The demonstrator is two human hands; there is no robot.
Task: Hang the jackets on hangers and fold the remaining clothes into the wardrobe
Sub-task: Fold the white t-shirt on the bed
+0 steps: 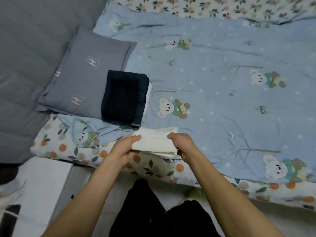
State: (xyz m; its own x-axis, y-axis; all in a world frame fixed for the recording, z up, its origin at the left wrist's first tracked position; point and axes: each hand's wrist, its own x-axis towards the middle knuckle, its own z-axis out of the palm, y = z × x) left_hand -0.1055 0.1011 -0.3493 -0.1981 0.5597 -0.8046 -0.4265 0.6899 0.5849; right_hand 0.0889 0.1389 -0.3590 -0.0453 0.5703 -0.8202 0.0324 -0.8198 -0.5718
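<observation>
A bed (pixel 239 117) with a blue bear-print quilt carries a grey pillow (pixel 89 72) and a folded dark garment (pixel 123 98). Near its front edge, a folded white cloth (pixel 153 141) sits between the left hand (pixel 123 149) and right hand (pixel 184 146), each grip grasping one end.

Dim, soft light; blurred, warped edges.

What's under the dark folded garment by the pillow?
Beneath the dark folded garment, a white layer shows along its right edge, on the blue quilt. What that layer is stays covered.
</observation>
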